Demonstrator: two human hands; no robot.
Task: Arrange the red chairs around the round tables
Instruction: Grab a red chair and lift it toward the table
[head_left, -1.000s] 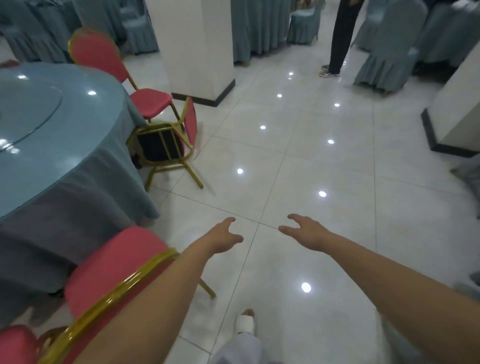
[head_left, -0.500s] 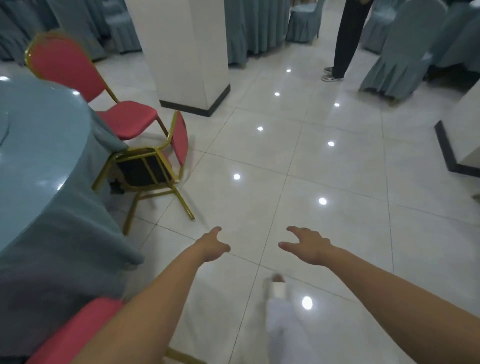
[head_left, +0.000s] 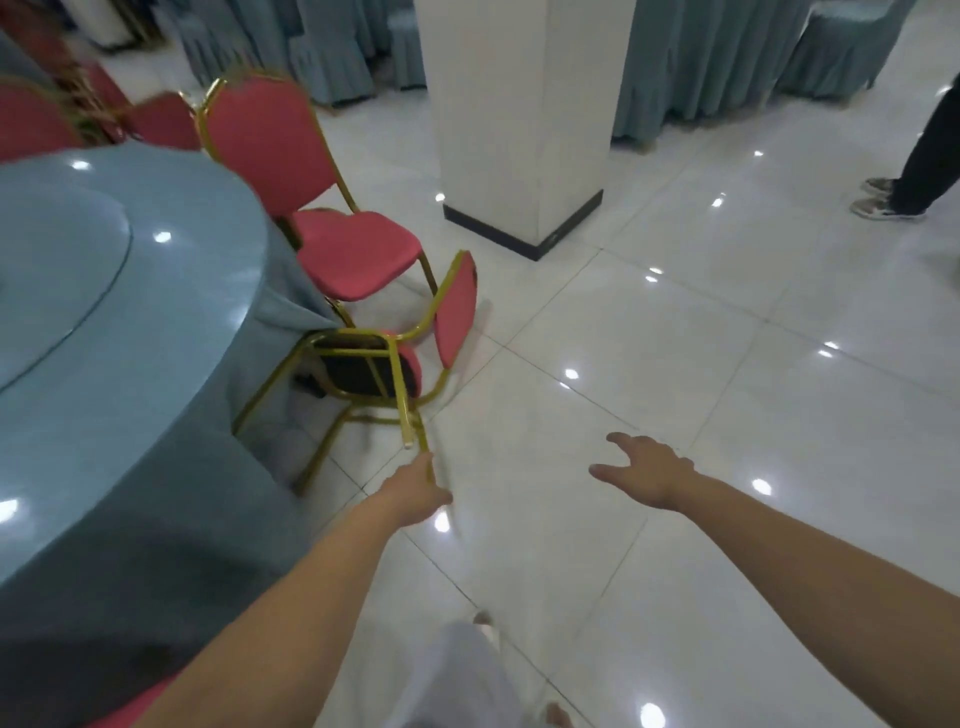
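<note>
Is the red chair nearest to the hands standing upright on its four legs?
No, the tipped chair lies overturned beside the round table, showing the dark underside of its seat.

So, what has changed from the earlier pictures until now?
The left hand has gone forward to the raised leg of the tipped chair; whether it grips the leg is not clear. The right hand stays open, holding nothing, and the chair still lies tipped by the round table.

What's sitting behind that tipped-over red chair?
Behind the tipped chair stands an upright red chair beside the round table. The tablecloth hides the table's base and some chair legs.
</note>
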